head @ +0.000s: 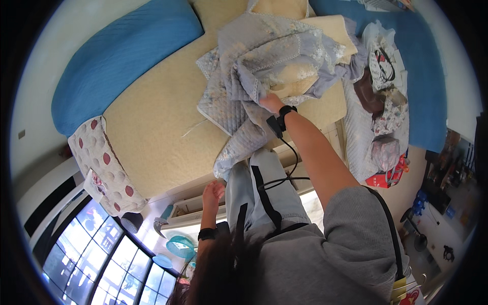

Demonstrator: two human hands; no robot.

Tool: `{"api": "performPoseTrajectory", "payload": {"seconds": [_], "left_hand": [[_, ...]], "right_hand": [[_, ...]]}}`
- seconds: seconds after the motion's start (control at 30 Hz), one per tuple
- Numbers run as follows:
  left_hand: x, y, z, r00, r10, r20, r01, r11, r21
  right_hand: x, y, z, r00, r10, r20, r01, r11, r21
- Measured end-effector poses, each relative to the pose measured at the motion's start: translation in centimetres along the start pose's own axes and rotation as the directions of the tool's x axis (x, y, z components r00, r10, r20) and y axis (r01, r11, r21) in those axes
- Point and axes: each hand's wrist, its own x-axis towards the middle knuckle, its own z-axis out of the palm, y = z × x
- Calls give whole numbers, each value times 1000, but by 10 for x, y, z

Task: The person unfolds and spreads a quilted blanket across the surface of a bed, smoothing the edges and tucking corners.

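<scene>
On a beige-covered sofa (160, 106) before me lies a heap of grey-blue quilted, floral cloth covers (267, 49) with lace edging. My right hand (271, 103) grips a fold of this cloth at the near side of the heap. One corner of the cloth hangs over the sofa's front edge by my knees. My left hand (213, 192) is below that edge, left of my legs, fingers loosely curled, holding nothing. Cream backing shows in the folds and at the heap's upper right. Both wrists wear black straps; a black cable runs from the right one.
Blue covers (133, 53) lie on the sofa's far left and right parts. At the right stand plastic bags (385, 68), a brown item (369, 93) and a red bag (387, 177). A spotted quilted cover (108, 167) lies at the left end. Turquoise baskets (180, 247) stand near the window.
</scene>
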Motion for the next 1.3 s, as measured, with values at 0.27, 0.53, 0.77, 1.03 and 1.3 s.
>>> {"api": "performPoseTrajectory", "payload": {"seconds": [0.27,0.53,0.77,1.03,1.3], "left_hand": [[4,4,-35,994,90,59,-85,993,-80],[8,11,-84,962,118,248,-57,970,-238],[29,27,-86,850,153,503,-56,978,-203],[-29,42,-6,805,-193,560,135,980,144],[37,45,-11,775,97,625,-23,992,-125]], "right_hand": [[-71,-47,-12,835,-473,280,489,407,-771],[-205,-191,-80,916,-336,-220,355,934,52],[-347,-446,-140,752,-516,-410,654,659,370],[-510,-608,-183,397,-680,-616,898,425,110],[-562,-558,-285,172,-667,-725,903,400,-155]]}}
